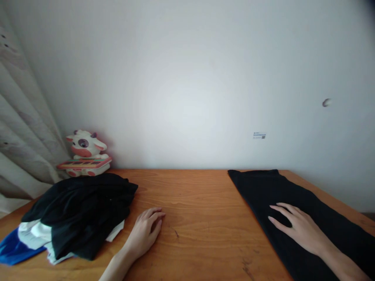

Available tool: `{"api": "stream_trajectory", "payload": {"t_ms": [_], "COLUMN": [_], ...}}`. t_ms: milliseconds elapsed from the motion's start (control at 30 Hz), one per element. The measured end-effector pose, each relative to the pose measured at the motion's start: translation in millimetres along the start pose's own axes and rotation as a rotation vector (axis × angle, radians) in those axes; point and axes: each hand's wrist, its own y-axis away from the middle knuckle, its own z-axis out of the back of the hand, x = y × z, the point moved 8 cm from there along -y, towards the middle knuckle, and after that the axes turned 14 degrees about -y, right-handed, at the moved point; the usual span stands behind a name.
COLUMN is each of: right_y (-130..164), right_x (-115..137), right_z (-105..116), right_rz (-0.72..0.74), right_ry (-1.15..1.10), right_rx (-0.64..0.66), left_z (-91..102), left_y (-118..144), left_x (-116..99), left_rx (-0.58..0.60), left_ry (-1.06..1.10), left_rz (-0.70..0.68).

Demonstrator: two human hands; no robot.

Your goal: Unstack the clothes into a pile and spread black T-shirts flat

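Observation:
My left hand [147, 229] rests on the wooden table, its fingers loosely bent and apart, with nothing in it. Just left of it lies a rumpled heap of clothes, with a black garment [88, 210] on top and white, grey and blue cloth [20, 248] showing beneath. On the right, a long black garment [263, 191] is laid out, running from the table's back edge toward me. Over this garment is my right hand [295, 224], open with thumb and fingers spread. Whether it presses on the cloth is hard to tell.
The wooden table [187, 199] meets a pale wall [187, 86] at its back edge. A cow-shaped toy [86, 154] with a keyboard stands at the back left. Beside it a curtain [23, 117] hangs. A small label [259, 135] is stuck on the wall.

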Motion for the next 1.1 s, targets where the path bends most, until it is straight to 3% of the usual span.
{"api": "stream_trajectory", "payload": {"t_ms": [133,267,367,533,633,733,867,1100], "right_y": [0,0,2,8,17,27,29,26], "right_x": [12,43,107,223,264,272,262,261], "right_z": [-4,-9,-24,-69,-78,-75,-81,-84], "right_rz": [0.061,-0.121,-0.065,0.079,0.192,0.239,0.206,0.201], "right_ry": [0.076,0.262,0.279,-0.124,-0.376,-0.573,-0.73,-0.705], "right_rx": [0.048,0.069,-0.014,-0.136,-0.245,-0.324,-0.261,-0.249], "left_z": [6.3,12.5,17.2,22.0,20.9,18.5,14.6,13.2], "left_y": [-2,-1,1,3,3,4,5,6], "left_x": [-11,-33,-47,-49,-43,-40,-44,-50], "left_rx": [-0.014,0.009,0.029,0.028,0.026,0.026,0.043,0.069], "left_ry": [-0.006,0.035,0.078,0.124,0.136,0.143,0.149,0.154], "left_rz": [-0.023,-0.082,-0.125,-0.123,-0.088,-0.054,-0.059,-0.033]}}
